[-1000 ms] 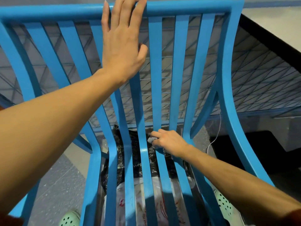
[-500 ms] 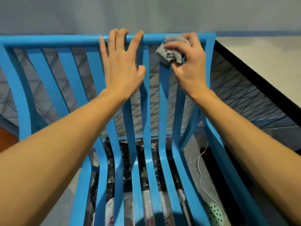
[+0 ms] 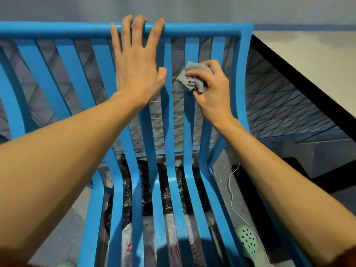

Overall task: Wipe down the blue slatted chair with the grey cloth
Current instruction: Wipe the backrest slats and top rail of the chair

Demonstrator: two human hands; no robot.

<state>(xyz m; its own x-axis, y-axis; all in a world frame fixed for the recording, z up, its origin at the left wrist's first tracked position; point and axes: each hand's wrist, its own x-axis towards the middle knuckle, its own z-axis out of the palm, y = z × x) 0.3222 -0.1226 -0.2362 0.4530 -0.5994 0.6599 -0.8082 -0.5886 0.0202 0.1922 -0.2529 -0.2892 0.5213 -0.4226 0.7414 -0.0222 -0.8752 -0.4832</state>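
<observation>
– Grey wall [image 3: 173, 6] closes the far side, and wire mesh [image 3: 279, 93] shows through the back of the blue slatted chair [image 3: 240, 74]. You have the grey cloth [image 3: 192, 78] bunched in your right hand [image 3: 213, 91], fingers and thumb curled round it. It is pressed on a back slat [image 3: 187, 132] toward the right, a little below the top rail [image 3: 57, 30].

– And your left hand [image 3: 138, 74] lies flat and spread on the slats just left of the cloth, fingertips over that rail. I judge you are bracing the chair so it does not rock while you rub.

– Look at your room. Below the cloth the slat runs bare down to the seat bend, so a long downward stroke looks open to you.

– To the right you have only one more slat [image 3: 217, 49] and the side upright. To the left, your own hand covers slats you would have to uncover.

– Mind the gaps: they are narrow, so I expect you reach the slat edges only by wrapping the cloth round.

– Plastic bags [image 3: 146, 180] lie under the seat. A white cord [image 3: 231, 189] and a green clog [image 3: 247, 239] sit at the near right, well apart from your cloth.
</observation>
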